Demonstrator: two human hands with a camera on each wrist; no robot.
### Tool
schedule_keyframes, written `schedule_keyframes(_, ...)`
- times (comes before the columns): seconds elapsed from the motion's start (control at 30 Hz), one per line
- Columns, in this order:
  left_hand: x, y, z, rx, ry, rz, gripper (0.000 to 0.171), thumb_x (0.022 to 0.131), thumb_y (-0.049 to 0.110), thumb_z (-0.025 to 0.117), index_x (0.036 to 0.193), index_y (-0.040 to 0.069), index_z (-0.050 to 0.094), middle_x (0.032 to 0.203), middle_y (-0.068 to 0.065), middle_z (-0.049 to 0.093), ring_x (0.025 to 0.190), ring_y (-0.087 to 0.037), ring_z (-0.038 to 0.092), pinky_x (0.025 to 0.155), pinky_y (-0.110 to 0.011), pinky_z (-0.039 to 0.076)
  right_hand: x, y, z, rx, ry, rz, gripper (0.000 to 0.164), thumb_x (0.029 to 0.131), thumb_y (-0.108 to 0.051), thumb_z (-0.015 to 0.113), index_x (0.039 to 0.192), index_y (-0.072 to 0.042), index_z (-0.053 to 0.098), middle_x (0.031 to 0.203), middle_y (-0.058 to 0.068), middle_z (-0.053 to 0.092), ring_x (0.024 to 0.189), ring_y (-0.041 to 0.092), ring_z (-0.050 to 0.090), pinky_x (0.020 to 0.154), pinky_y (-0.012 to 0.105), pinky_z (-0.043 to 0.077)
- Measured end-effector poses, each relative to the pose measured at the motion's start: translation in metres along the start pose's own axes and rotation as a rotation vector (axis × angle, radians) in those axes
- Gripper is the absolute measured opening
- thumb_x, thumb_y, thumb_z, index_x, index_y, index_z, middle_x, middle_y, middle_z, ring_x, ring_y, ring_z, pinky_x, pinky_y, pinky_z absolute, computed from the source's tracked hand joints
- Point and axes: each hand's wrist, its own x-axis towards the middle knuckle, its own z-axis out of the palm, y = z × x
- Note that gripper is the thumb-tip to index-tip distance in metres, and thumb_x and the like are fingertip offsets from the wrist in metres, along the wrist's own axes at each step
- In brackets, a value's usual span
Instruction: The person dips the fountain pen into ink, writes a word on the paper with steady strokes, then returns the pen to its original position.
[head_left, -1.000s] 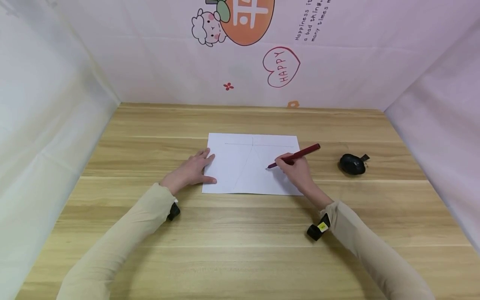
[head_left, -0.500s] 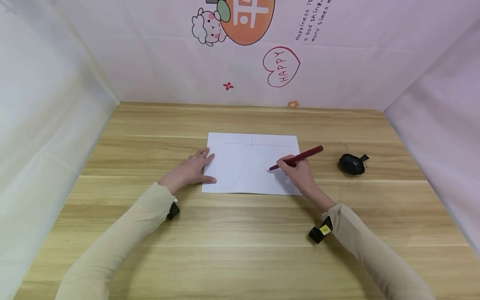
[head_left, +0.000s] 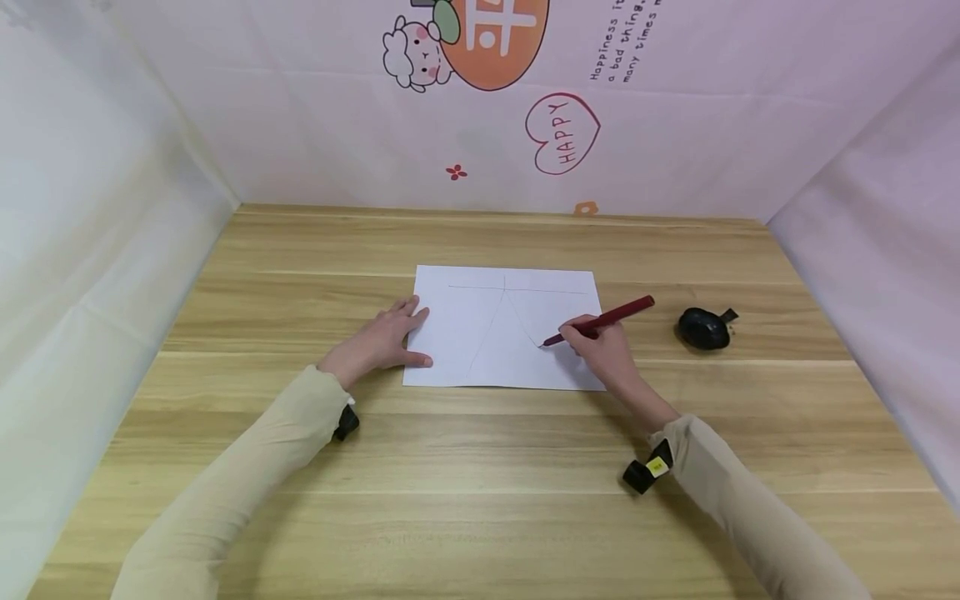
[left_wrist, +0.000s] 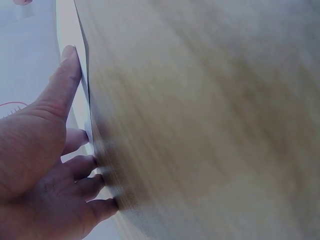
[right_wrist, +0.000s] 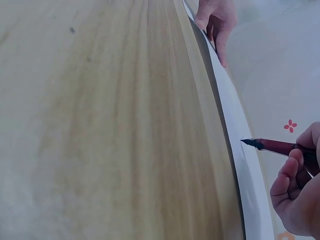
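A white sheet of paper [head_left: 450, 333] lies flat on the wooden table, bearing thin drawn lines: a long horizontal, a short vertical crossing it, and two slanting strokes running down from there. My left hand [head_left: 378, 340] rests with spread fingers at the sheet's left edge, thumb and fingertips on the paper. Over the right part of the sheet, my right hand [head_left: 602, 350] grips a dark red pen [head_left: 618, 313] between thumb and fingers. Its pointed black nib shows in the right wrist view, right at the paper, at the lower end of the right slanting line.
Right of the paper sits a rounded, shiny black object [head_left: 703, 328] with a small tab. Behind the wooden table [head_left: 480, 500] hangs a printed white cloth [head_left: 337, 133], with more white cloth at both sides. Each wrist wears a small black camera [head_left: 640, 476].
My right hand has moved slightly down and right with the pen, and the right slanting line has grown longer, with a small hook at its end. My left hand stays put.
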Motion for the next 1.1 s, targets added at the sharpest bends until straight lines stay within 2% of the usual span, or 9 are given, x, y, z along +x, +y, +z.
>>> schedule_keyframes(0.2, 0.0, 0.0, 0.001, 0.004, 0.0, 0.003, 0.087, 0.084, 0.039, 0.068, 0.147, 0.002, 0.023, 0.157, -0.02, 0.008, 0.146, -0.037, 0.007, 0.117, -0.056, 0.014, -0.003, 0.003, -0.004, 0.009, 0.001, -0.018, 0.023, 0.09, -0.026, 0.061, 0.1, -0.006, 0.068, 0.069, 0.0, 0.055, 0.064, 0.015, 0.047, 0.053, 0.023, 0.036)
schedule_keyframes(0.47, 0.001, 0.0, 0.001, 0.005, 0.001, -0.001, 0.086, 0.083, 0.039, 0.068, 0.147, 0.002, 0.023, 0.157, -0.02, 0.008, 0.146, -0.037, 0.007, 0.117, -0.056, 0.014, -0.007, 0.003, -0.009, -0.02, -0.02, 0.012, 0.025, 0.09, -0.028, 0.06, 0.102, -0.007, 0.068, 0.069, 0.0, 0.055, 0.067, 0.017, 0.048, 0.057, 0.023, 0.037)
schedule_keyframes(0.7, 0.001, 0.0, 0.0, 0.001, 0.008, 0.0, 0.086, 0.083, 0.039, 0.068, 0.147, 0.001, 0.024, 0.157, -0.02, 0.008, 0.146, -0.038, 0.008, 0.116, -0.056, 0.015, -0.008, 0.005, -0.011, -0.003, -0.02, 0.012, 0.027, 0.089, -0.026, 0.062, 0.1, -0.002, 0.068, 0.062, -0.006, 0.052, 0.06, 0.011, 0.046, 0.053, 0.023, 0.036)
schedule_keyframes(0.87, 0.001, 0.001, 0.0, 0.001, 0.006, 0.001, 0.086, 0.084, 0.039, 0.068, 0.147, 0.001, 0.024, 0.157, -0.021, 0.008, 0.146, -0.038, 0.008, 0.116, -0.057, 0.015, -0.01, 0.005, -0.013, -0.002, -0.03, 0.026, 0.029, 0.09, -0.028, 0.061, 0.1, -0.002, 0.067, 0.064, -0.007, 0.052, 0.06, 0.009, 0.045, 0.053, 0.022, 0.034)
schedule_keyframes(1.1, 0.002, -0.001, 0.001, -0.005, 0.003, -0.001, 0.087, 0.083, 0.039, 0.068, 0.147, 0.002, 0.023, 0.157, -0.02, 0.007, 0.146, -0.038, 0.007, 0.116, -0.056, 0.015, -0.013, 0.006, -0.016, -0.021, -0.035, 0.041, 0.027, 0.09, -0.031, 0.06, 0.102, -0.007, 0.067, 0.068, -0.003, 0.055, 0.064, 0.013, 0.046, 0.054, 0.023, 0.035)
